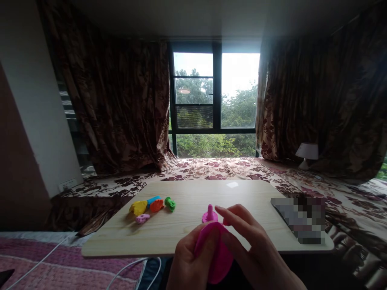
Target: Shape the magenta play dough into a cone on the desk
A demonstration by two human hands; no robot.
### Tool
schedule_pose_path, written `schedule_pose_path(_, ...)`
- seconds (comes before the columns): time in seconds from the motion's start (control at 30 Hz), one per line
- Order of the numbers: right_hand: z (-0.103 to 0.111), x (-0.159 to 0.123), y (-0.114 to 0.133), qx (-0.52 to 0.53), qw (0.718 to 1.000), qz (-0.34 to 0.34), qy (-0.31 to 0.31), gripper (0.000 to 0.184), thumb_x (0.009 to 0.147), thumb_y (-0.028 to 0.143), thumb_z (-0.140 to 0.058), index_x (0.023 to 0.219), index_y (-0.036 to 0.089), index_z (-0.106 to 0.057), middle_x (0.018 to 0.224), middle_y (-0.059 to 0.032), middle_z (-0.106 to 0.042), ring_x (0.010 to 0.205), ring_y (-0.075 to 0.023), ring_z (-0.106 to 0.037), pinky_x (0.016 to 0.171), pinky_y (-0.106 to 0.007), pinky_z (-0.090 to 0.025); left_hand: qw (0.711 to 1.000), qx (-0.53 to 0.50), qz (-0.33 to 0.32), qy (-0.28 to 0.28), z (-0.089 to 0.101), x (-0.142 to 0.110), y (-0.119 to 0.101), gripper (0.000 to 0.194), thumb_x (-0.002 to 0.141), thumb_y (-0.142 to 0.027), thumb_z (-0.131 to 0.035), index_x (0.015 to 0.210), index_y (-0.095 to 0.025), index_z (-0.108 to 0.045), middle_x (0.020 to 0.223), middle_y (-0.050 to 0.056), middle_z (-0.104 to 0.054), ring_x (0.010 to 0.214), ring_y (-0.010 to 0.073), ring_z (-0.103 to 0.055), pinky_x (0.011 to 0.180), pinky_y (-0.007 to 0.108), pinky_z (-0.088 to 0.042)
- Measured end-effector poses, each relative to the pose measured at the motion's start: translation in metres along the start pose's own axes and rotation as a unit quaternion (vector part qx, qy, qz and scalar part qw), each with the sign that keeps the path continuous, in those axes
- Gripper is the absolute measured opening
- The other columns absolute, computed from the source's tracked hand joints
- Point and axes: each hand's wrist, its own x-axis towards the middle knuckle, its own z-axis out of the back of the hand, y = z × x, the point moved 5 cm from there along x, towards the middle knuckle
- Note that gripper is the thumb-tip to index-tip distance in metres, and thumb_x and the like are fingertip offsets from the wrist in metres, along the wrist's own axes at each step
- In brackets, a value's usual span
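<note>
A flattened, roundish disc of bright pink modelling clay [222, 262] is raised at the table's near edge. My left hand [190, 253] is closed on its left side, thumb pressed across the near face. At its upper right edge, my right hand [256, 241] has the thumb against the clay; the index finger stretches out past the disc, and the other fingertips are partly hidden. A small reddish bit shows by those fingers; I cannot make out what it is. Just beyond stands a pink clay piece [209, 214] with a flat round base and an upright stem.
On the table [181, 237], left side, lie yellow [138, 208], blue [153, 200], orange [156, 206], green [170, 204] and light pink [142, 218] clay lumps. A pixelated flat object [299, 221] lies at right. A white cable [130, 264] loops below the near edge.
</note>
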Motion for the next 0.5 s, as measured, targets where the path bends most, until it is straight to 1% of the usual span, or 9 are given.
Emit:
schedule_pose_path(0.1, 0.002, 0.001, 0.004, -0.021, 0.999, -0.002, 0.037, 0.041, 0.087, 0.023, -0.050, 0.126, 0.034, -0.048, 0.104, -0.0072, -0.052, 0.096, -0.0206, -0.055, 0.086, -0.036, -0.050, 0.999, -0.033, 0.018, 0.009, -0.002, -0.001, 0.000, 0.026, 0.070, -0.035, -0.068, 0.090, -0.020, -0.071, 0.068, 0.001, -0.066, 0.069, 0.0172, -0.057, 0.064, 0.023, -0.046)
schedule_pose_path(0.2, 0.003, -0.001, 0.006, -0.017, 0.999, 0.010, 0.044, 0.040, 0.087, 0.023, -0.049, 0.125, 0.036, -0.049, 0.104, -0.0067, -0.052, 0.097, -0.0206, -0.055, 0.087, -0.036, -0.050, 0.999, -0.039, 0.032, 0.011, -0.002, -0.003, 0.000, 0.025, 0.067, -0.034, -0.071, 0.089, -0.020, -0.071, 0.068, 0.001, -0.065, 0.069, 0.0166, -0.056, 0.062, 0.022, -0.045)
schedule_pose_path(0.27, 0.005, -0.003, 0.005, -0.005, 0.999, 0.005, 0.042, 0.042, 0.087, 0.025, -0.049, 0.127, 0.037, -0.046, 0.112, -0.0060, -0.051, 0.103, -0.0209, -0.054, 0.091, -0.036, -0.048, 0.998, -0.048, 0.038, 0.023, -0.004, -0.004, -0.001, 0.025, 0.067, -0.034, -0.071, 0.088, -0.020, -0.072, 0.066, 0.000, -0.063, 0.066, 0.0151, -0.054, 0.060, 0.021, -0.044)
schedule_pose_path(0.37, 0.006, -0.005, 0.001, 0.017, 0.997, -0.029, 0.066, 0.043, 0.089, 0.027, -0.046, 0.130, 0.039, -0.042, 0.127, -0.0033, -0.044, 0.116, -0.0207, -0.048, 0.097, -0.034, -0.044, 0.994, -0.080, 0.049, 0.060, -0.010, -0.007, -0.004, 0.026, 0.067, -0.040, -0.070, 0.085, -0.021, -0.072, 0.058, -0.002, -0.056, 0.056, 0.0101, -0.047, 0.053, 0.019, -0.039)
schedule_pose_path(0.47, 0.005, -0.005, 0.002, 0.054, 0.992, -0.043, 0.108, 0.037, 0.093, 0.027, -0.039, 0.127, 0.039, -0.046, 0.129, -0.0012, -0.045, 0.118, -0.0206, -0.048, 0.095, -0.033, -0.046, 0.988, -0.103, 0.071, 0.092, -0.014, -0.010, -0.006, 0.036, 0.067, -0.050, -0.067, 0.084, -0.019, -0.071, 0.054, -0.003, -0.048, 0.051, 0.0071, -0.039, 0.047, 0.017, -0.031)
schedule_pose_path(0.5, 0.005, -0.004, 0.004, 0.062, 0.991, -0.040, 0.112, 0.036, 0.093, 0.027, -0.038, 0.125, 0.039, -0.048, 0.129, -0.0010, -0.046, 0.118, -0.0209, -0.049, 0.093, -0.034, -0.047, 0.986, -0.101, 0.084, 0.100, -0.014, -0.012, -0.006, 0.038, 0.067, -0.053, -0.066, 0.084, -0.018, -0.070, 0.053, -0.003, -0.046, 0.050, 0.0062, -0.036, 0.046, 0.016, -0.027)
